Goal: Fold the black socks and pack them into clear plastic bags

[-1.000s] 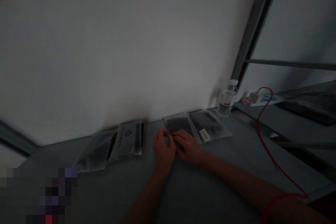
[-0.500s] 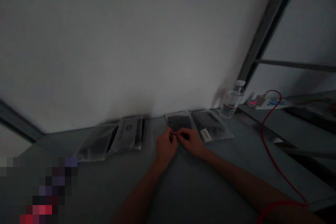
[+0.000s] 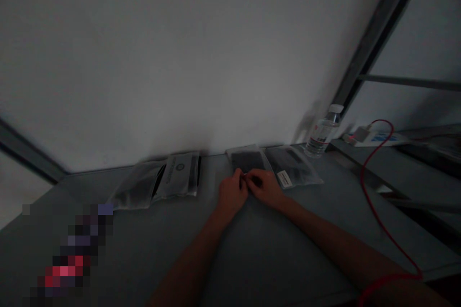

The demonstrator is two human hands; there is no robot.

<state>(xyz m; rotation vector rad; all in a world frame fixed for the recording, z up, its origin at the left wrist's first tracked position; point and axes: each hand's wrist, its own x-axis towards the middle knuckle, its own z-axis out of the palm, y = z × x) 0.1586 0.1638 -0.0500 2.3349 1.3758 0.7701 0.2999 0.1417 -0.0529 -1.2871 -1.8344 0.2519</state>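
Observation:
My left hand (image 3: pixel 233 191) and my right hand (image 3: pixel 265 187) meet over the desk, thumb and fingertips of each closed in a pinch. The fingertips almost touch, and what lies between them is too small and dark to make out. Directly beyond them is a frosted clear plastic bag (image 3: pixel 248 157) with something dark inside; the hands cover its near edge. Close to my right hand lies another such bag (image 3: pixel 294 165) with a white label (image 3: pixel 284 179) at its lower left corner.
Two more plastic bags, a plain one (image 3: pixel 135 187) and a printed one (image 3: pixel 178 175), overlap at the left. A water bottle (image 3: pixel 323 132) stands by the wall. A red cable (image 3: pixel 369 201) runs from a charger (image 3: pixel 360 134) down across my right forearm. The far left is pixelated.
The view has shifted slightly, so the desk and bags sit a little higher. My hands stay together in a pinch at the same bag, with only slight finger movement.

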